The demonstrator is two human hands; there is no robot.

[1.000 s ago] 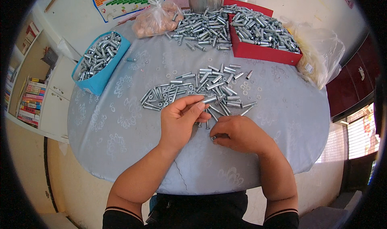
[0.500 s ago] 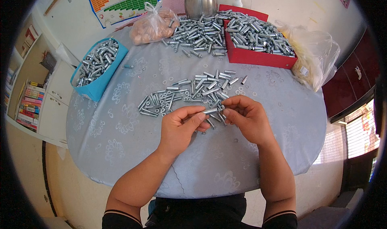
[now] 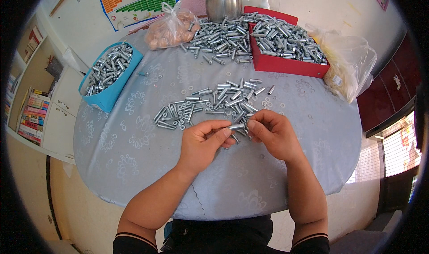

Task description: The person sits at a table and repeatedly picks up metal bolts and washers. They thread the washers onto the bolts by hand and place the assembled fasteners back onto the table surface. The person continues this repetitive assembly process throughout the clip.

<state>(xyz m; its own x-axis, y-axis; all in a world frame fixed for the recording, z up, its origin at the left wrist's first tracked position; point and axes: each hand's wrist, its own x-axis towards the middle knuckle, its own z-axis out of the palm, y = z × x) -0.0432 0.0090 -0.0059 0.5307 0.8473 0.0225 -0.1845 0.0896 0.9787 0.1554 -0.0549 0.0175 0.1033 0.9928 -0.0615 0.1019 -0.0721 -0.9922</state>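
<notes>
Over the near edge of a loose pile, my left hand [image 3: 200,146] is closed around a silver metal sleeve anchor bolt [image 3: 237,126], which lies nearly level and points right. My right hand [image 3: 279,137] is pinched at the bolt's right end; whatever small part sits between its fingertips is hidden. Just beyond both hands spread loose metal sleeves [image 3: 233,103], bolts [image 3: 164,126] and small hex nuts [image 3: 182,122]. Flat washers [image 3: 267,104] lie scattered to the right of the pile. Some pieces are partly covered by my fingers.
A blue bin [image 3: 109,95] of anchor bolts stands left, and a red box [image 3: 290,66] full of them at the back right. Between them are a heap of anchors [image 3: 221,37], a tied bag [image 3: 172,30] and a steel pot [image 3: 223,3]. Another plastic bag [image 3: 351,70] sits far right.
Both hands have shifted very slightly right and down with the bolt. The right fingertips have turned a little at its end, and the pile stays as it was.
</notes>
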